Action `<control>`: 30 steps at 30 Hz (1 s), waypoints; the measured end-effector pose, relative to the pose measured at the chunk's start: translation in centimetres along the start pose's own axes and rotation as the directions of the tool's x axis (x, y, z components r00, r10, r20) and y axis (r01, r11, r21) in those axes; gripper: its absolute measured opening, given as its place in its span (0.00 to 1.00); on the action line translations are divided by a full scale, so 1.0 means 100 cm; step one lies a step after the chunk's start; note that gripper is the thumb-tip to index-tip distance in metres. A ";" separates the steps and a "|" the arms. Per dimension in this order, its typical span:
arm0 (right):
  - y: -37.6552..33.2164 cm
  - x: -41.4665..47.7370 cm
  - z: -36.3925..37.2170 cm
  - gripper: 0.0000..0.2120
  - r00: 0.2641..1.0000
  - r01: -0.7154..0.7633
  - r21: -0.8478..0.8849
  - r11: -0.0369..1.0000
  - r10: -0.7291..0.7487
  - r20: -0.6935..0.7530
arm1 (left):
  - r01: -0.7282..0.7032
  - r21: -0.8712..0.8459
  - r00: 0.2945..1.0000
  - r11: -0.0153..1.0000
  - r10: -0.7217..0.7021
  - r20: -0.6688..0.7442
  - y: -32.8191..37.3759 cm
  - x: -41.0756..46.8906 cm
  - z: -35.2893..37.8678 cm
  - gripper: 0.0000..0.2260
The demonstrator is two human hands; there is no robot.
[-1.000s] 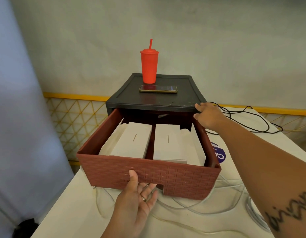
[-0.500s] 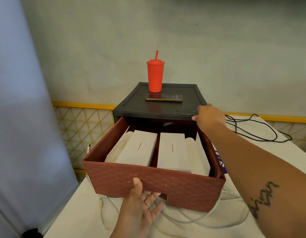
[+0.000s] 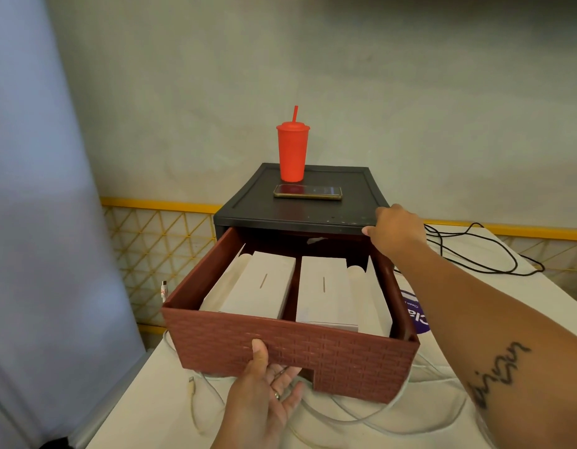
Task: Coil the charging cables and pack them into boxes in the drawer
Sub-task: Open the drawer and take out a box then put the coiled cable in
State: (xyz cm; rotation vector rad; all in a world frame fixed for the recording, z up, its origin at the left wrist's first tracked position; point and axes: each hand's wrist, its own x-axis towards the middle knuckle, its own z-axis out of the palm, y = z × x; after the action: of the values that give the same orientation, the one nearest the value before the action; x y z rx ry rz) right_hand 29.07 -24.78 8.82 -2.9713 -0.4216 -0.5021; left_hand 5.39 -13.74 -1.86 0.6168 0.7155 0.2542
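The reddish-brown drawer [image 3: 313, 358] stands pulled far out of the black cabinet [image 3: 290, 215]. Inside lie two closed white boxes, one on the left [image 3: 261, 290] and one on the right [image 3: 326, 293], with further white box parts along both drawer walls. My left hand [image 3: 264, 384] grips the drawer's front, thumb on the face and fingers beneath by the notch. My right hand [image 3: 397, 234] holds the cabinet's front right corner. Loose white cables [image 3: 345, 416] sprawl on the table under and before the drawer. A black cable [image 3: 475, 251] lies at the right rear.
A red cup with a straw [image 3: 292, 153] and a phone [image 3: 307, 191] sit on the cabinet top. A purple sticker [image 3: 413, 314] shows on the white table [image 3: 157, 400] right of the drawer. The table's left edge drops beside a yellow lattice fence [image 3: 157, 251].
My head has tilted, so everything sits lower in view. Both hands keep their holds and the drawer stays about as far out.
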 end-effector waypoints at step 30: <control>0.031 -0.084 -0.077 0.06 0.996 -0.081 0.527 0.846 0.084 0.017 | -0.144 0.155 0.979 0.977 0.118 0.164 0.018 -0.064 -0.009 0.03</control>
State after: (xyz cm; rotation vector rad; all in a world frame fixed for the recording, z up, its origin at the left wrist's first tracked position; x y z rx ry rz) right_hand 19.90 -30.94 13.12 -2.4386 -0.3574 -0.3188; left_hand 0.04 -14.64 2.10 0.8355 0.5503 0.2675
